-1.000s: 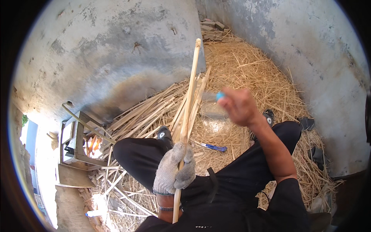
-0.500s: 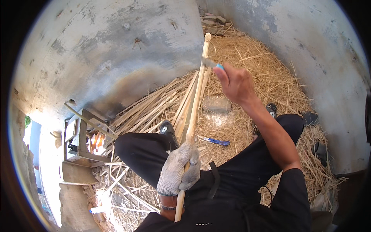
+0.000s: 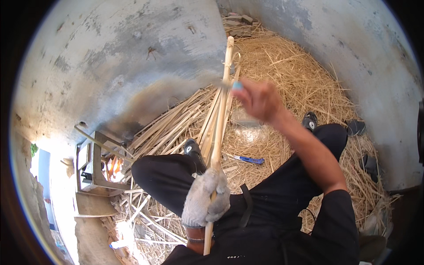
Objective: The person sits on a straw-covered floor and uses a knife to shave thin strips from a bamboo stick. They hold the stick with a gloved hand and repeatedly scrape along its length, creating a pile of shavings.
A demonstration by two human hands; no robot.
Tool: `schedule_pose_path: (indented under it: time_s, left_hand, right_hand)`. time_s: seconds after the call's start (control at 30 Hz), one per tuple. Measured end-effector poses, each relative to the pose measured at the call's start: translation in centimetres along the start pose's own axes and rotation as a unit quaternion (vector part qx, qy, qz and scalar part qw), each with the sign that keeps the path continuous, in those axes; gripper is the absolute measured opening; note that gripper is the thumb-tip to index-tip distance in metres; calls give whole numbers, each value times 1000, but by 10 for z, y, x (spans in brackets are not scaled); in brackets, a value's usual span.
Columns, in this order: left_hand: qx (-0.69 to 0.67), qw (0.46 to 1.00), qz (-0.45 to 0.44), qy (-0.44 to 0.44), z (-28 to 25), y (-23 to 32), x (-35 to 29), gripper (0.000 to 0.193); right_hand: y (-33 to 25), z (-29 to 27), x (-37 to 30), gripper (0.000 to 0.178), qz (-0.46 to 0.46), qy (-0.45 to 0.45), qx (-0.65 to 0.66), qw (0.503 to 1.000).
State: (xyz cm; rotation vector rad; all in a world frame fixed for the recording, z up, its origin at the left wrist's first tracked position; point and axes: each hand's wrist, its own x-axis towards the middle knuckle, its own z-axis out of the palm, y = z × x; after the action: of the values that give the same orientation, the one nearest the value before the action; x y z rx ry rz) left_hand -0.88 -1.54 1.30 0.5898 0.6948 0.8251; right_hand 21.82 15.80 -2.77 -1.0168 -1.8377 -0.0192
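Left hand [image 3: 206,198] clamped on stick [image 3: 219,128], frame centre; long axis near-vertical, pointing up-frame, leaning slightly right. Right hand [image 3: 263,100] wrapped round knife [image 3: 237,85], lower along stick than last frame.

Right hand [image 3: 261,100] motion-blurred; outlines of its fingers run together. Tool [image 3: 237,85] in its grip also smeared: blue part reads as a soft patch, remainder of the handle covered by the hand; grey part at the stick [image 3: 220,117] too indistinct to tell whether it touches. Gloved left hand [image 3: 204,198] hides a middle stretch of the stick. Black shirt [image 3: 269,249] cut off at the near edge; pale marks on its front too small to make out. Left shoe [image 3: 191,148] partly behind the leg [image 3: 161,170]. At left, orange shapes [image 3: 115,168] partly hidden by the wooden frame [image 3: 110,184], kind unclear.
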Motion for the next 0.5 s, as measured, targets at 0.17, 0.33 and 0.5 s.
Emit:
schedule_pose_path:
  time_s: [0.17, 0.33, 0.5]
  left_hand:
    - [21, 1000, -7, 6, 11, -7, -1, 37]
    - [78, 997, -12, 20, 10, -13, -1, 37]
    - [48, 998, -39, 11, 7, -15, 1, 35]
  right_hand:
    - [57, -22, 32, 50, -17, 79, -129, 988]
    - [72, -31, 42, 57, -51, 147, -173, 972]
    - [96, -29, 34, 60, -67, 133, -233, 961]
